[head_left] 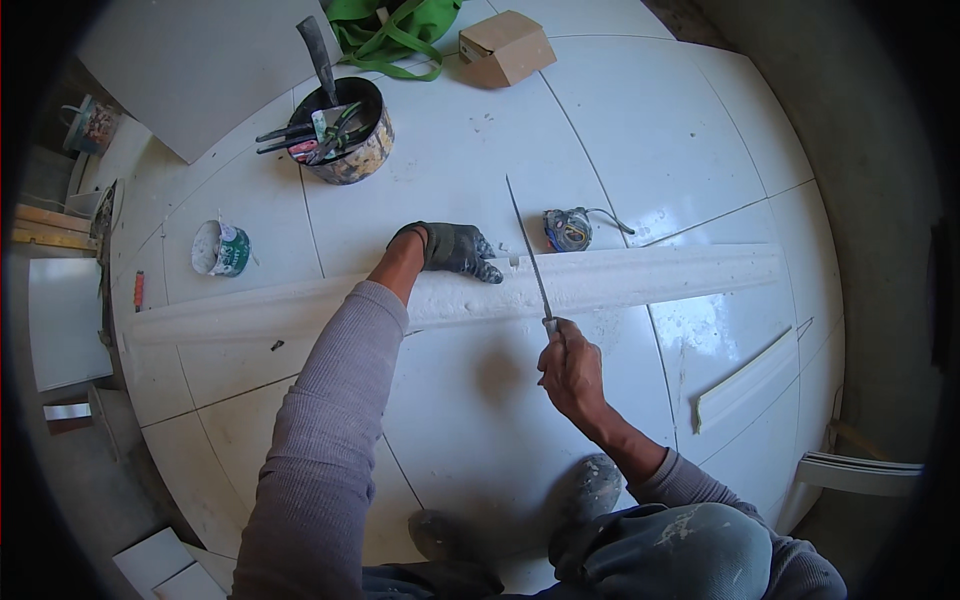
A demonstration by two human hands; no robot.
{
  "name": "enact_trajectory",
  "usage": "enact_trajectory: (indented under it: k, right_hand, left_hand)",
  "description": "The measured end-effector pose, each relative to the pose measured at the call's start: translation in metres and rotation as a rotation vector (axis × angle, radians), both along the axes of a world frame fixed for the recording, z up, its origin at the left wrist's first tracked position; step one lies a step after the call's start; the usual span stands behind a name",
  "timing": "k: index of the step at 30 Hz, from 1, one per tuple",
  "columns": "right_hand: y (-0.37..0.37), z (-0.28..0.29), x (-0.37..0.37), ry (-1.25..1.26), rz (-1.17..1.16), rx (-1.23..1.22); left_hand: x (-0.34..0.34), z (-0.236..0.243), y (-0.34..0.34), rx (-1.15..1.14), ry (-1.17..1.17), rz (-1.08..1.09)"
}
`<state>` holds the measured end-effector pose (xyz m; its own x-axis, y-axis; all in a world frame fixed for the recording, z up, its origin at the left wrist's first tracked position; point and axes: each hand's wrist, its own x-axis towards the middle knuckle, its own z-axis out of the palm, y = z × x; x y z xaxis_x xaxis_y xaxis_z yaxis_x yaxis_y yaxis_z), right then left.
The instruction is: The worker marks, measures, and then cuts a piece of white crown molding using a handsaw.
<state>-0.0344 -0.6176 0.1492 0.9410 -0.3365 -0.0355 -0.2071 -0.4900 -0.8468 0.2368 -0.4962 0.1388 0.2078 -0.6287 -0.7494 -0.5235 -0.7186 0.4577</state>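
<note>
Probably sawing is in hand; right grip holds the saw; gloved left grip, closure I cannot tell, rests on white moulding lying left-to-right on floor; next stroke should need steadiness.

Glossy white floor tiles shine with reflected light; the dim grey wall at right is perhaps plaster.

We've got one handsaw, at least two white mouldings, one dark glove, two boots, one cardboard box, one green bag, one black tool bucket, one green-and-white tub.
</note>
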Motion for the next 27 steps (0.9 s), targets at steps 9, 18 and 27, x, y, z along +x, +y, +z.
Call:
enact_trajectory:
  k: [9,18,27]
  right_hand:
    - [-0.003,-0.003,-0.013,0.225,0.010,0.086]
    - [0.006,0.021,0.002,0.340,-0.079,0.176]
    - [0.004,0.011,0.015,0.336,-0.124,0.501]
  left_hand:
    - [0.000,0.002,0.003,-0.047,0.052,0.006]
    - [0.000,-0.009,0.007,-0.043,0.023,0.028]
    - [0.001,-0.007,0.005,-0.054,0.058,0.014]
